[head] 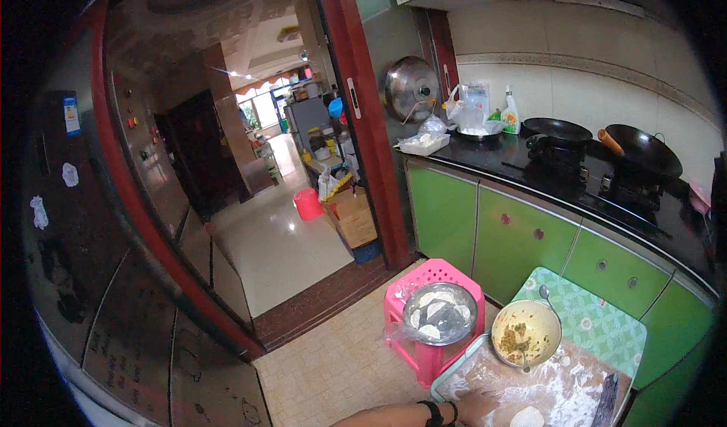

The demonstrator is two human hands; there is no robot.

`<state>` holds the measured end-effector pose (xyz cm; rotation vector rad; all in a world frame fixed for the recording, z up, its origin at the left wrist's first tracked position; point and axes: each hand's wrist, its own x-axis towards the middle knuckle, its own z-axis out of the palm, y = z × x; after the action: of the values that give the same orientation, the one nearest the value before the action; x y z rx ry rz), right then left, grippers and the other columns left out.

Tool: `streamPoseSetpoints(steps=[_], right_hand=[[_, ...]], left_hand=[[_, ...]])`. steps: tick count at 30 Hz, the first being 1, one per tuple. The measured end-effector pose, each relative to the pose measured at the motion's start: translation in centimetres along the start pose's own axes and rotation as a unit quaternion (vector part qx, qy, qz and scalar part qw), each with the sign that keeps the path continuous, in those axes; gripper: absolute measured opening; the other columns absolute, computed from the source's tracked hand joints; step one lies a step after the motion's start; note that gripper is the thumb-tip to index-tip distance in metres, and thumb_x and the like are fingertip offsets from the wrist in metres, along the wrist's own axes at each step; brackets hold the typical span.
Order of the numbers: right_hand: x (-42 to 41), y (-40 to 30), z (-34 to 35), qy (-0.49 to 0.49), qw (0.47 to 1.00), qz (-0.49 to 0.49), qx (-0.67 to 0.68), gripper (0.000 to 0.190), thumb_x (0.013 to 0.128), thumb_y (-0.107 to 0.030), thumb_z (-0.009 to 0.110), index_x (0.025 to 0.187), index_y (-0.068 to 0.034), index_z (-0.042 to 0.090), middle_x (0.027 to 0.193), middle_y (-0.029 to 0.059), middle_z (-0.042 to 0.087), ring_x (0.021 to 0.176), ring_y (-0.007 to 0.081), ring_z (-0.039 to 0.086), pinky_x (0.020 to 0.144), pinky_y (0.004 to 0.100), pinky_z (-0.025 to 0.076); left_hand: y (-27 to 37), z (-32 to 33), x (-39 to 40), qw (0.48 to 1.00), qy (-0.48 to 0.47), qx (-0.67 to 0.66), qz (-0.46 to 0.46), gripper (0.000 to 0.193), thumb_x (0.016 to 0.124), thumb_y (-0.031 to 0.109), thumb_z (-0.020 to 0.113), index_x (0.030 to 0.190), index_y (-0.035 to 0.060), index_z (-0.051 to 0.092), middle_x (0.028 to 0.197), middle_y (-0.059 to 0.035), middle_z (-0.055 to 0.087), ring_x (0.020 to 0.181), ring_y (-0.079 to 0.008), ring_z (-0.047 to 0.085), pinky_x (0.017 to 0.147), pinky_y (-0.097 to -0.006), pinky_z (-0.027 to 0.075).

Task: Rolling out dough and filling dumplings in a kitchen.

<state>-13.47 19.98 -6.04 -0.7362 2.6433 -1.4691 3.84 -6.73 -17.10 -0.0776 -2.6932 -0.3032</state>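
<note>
My left hand (476,409) reaches in from the bottom edge over a floured board (466,373), with dark bands at the wrist. Its fingers are blurred, and I cannot make out whether they hold anything. Just right of it, a round flat dough wrapper (527,417) is partly cut off by the frame. My right hand is out of view. Beyond the hand stands a cream bowl (548,313) with chopped filling and a spoon (525,363) in it. A small dough piece (564,361) and a dark striped item (608,398) lie on the board.
On a pink plastic stool (434,361), a steel dish (470,336) holds several dumplings under clear plastic. The low table has a green patterned top (608,325) and stands against green cabinets (522,228). Two black woks (647,149) sit on the stove. A doorway opens at left.
</note>
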Motion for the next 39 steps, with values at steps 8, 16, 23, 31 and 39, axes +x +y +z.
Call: streamPoseSetpoints(steps=[8,16,23,31,39], right_hand=[[-0.2,-3.8,-1.1,-0.004,0.998,0.048,0.040,0.065,0.076,-0.039,0.078,0.118,0.003,0.052,0.103,0.0190,0.064,0.095,0.0310,0.060,0.086,0.0391,0.048],[-0.2,-4.1,-1.4,0.001,0.998,0.059,0.013,0.065,0.076,-0.038,0.078,0.119,0.002,0.052,0.101,0.0183,0.065,0.094,0.0306,0.061,0.086,0.0389,0.048],[-0.4,-4.1,-1.3,-0.005,0.998,0.066,-0.023,0.067,0.077,-0.037,0.078,0.122,0.003,0.050,0.104,0.0185,0.064,0.096,0.0300,0.061,0.087,0.0389,0.048],[-0.3,-4.3,-1.2,-0.010,0.995,0.086,0.050,0.067,0.077,-0.037,0.078,0.124,0.003,0.050,0.105,0.0179,0.064,0.097,0.0290,0.060,0.088,0.0399,0.048],[0.1,-4.4,-1.2,-0.030,0.996,0.076,0.034,0.064,0.077,-0.038,0.076,0.121,0.003,0.052,0.103,0.0168,0.065,0.096,0.0284,0.061,0.085,0.0387,0.049]], left_hand=[[-1.3,3.4,-1.5,0.998,0.038,0.043,0.034,0.070,0.083,0.052,0.052,0.134,0.0050,0.049,0.140,-0.0190,0.045,0.131,-0.0372,0.039,0.108,-0.0524,0.028],[-0.9,3.2,-0.9,0.999,-0.030,-0.024,-0.006,0.072,0.084,0.059,0.050,0.134,0.0060,0.050,0.142,-0.0189,0.043,0.134,-0.0381,0.035,0.110,-0.0529,0.024],[1.0,-2.9,1.4,0.970,-0.221,-0.046,-0.087,0.070,0.081,0.048,0.059,0.132,0.0018,0.048,0.145,-0.0199,0.037,0.138,-0.0373,0.028,0.111,-0.0540,0.022],[6.2,-17.2,7.0,0.937,-0.301,-0.081,-0.157,0.079,0.067,0.037,0.074,0.133,0.0025,0.047,0.140,-0.0219,0.042,0.135,-0.0388,0.031,0.103,-0.0529,0.035],[5.6,-13.1,5.5,0.939,-0.262,-0.104,-0.197,0.082,0.065,0.038,0.075,0.133,0.0035,0.046,0.143,-0.0217,0.038,0.135,-0.0394,0.032,0.105,-0.0531,0.031]])
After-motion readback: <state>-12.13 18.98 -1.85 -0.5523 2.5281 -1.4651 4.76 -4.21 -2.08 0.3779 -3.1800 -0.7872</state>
